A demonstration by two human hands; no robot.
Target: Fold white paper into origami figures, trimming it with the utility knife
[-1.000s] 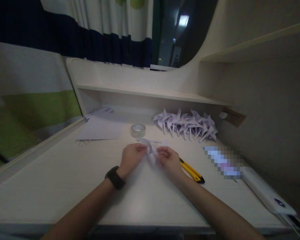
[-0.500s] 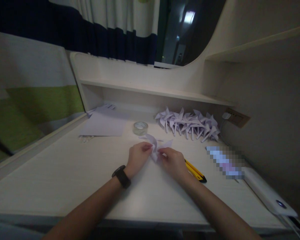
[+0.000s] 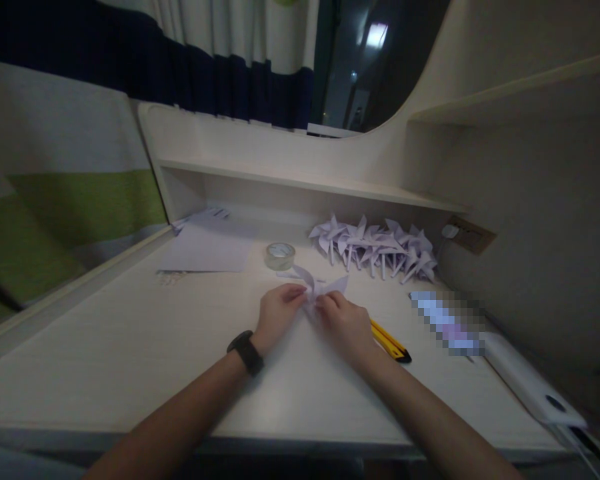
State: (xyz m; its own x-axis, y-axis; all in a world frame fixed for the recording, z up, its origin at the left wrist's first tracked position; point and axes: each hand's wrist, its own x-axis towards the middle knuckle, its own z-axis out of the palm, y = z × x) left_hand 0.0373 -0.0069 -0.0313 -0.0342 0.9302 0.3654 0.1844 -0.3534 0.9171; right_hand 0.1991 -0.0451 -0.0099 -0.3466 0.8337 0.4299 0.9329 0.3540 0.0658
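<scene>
A white paper pinwheel (image 3: 334,287) is held between my two hands, low over the middle of the desk, its curved blades standing up. My left hand (image 3: 280,310), with a dark watch on the wrist, pinches its left side with closed fingers. On the other side my right hand (image 3: 345,323) is closed on the paper near the centre, and its fingers cover part of the folds. Just behind the pinwheel sits a roll of clear tape (image 3: 280,256). A yellow and black utility knife (image 3: 391,342) lies beside my right wrist.
Several finished paper pinwheels (image 3: 375,247) are heaped at the back right under the shelf (image 3: 290,179). White paper sheets (image 3: 207,247) lie at the back left. A blurred-out phone-like object (image 3: 445,323) and a long white device (image 3: 527,380) line the right edge near a wall socket (image 3: 473,235).
The fingers of both hands have shifted slightly on the paper, and the right blade now stands a little higher. My hands stay in nearly the same place.
</scene>
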